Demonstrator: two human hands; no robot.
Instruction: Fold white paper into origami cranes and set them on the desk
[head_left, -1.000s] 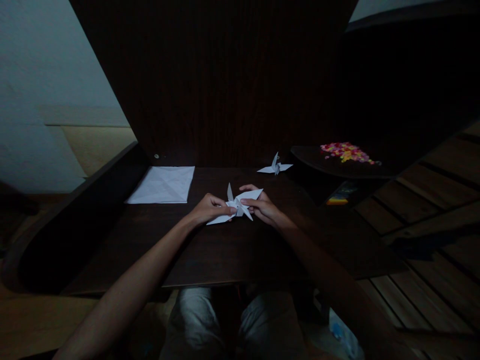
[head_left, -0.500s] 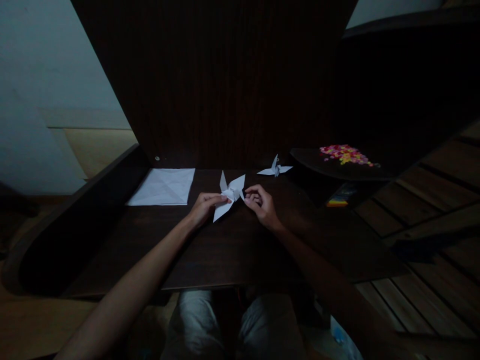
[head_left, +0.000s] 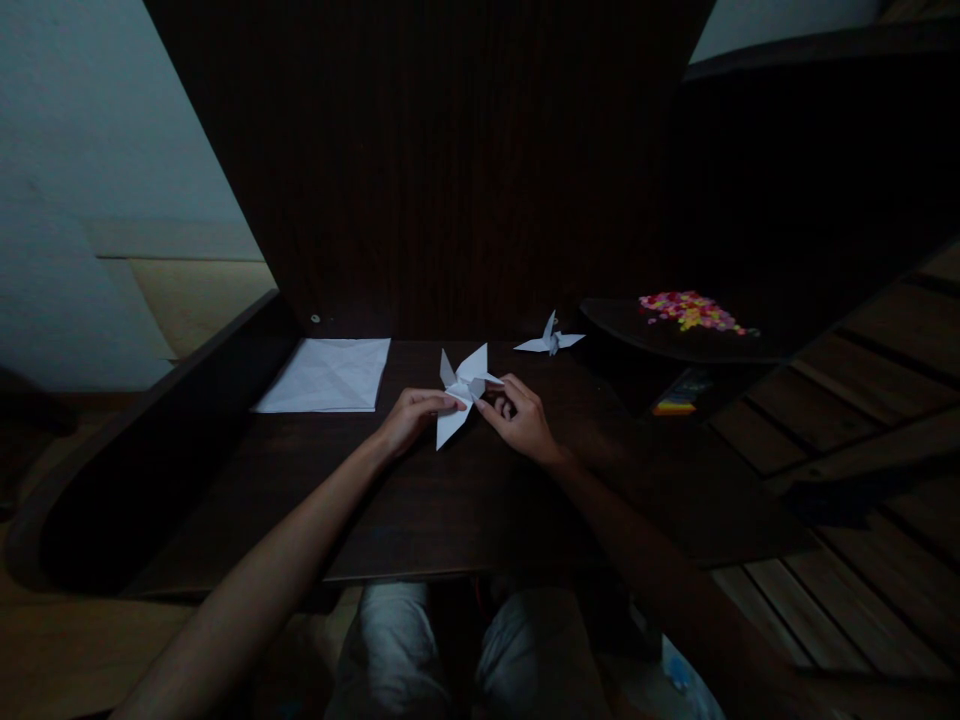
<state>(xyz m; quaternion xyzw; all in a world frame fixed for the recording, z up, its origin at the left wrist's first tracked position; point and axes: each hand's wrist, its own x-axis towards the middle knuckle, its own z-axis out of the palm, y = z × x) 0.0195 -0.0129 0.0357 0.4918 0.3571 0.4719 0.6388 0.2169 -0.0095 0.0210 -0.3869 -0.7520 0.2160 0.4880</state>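
Observation:
A white folded paper crane (head_left: 453, 426) with pointed wings spread is held over the dark desk, between my two hands. My left hand (head_left: 409, 418) pinches its left side, the thumb lying on top of the paper. My right hand (head_left: 521, 415) is at the crane's right pointed end, thumb and forefinger against the paper, the other fingers curled. A second white paper crane (head_left: 553, 342) rests farther back on the desk, beyond my right hand. To the left of my left hand lies a stack of white square paper (head_left: 326, 375) with crease lines on the top sheet.
A raised shelf (head_left: 622, 318) on the right carries a pile of small pink, red and yellow pieces (head_left: 694, 310). Beneath it sits an object with a yellow edge (head_left: 673, 408). A dark side panel (head_left: 150, 450) bounds the desk on the left, and a tall back panel (head_left: 450, 170) rises behind.
The crane has turned a little, its front wing swinging right. My right hand has shifted slightly left, its thumb and forefinger now farther apart around the pointed end.

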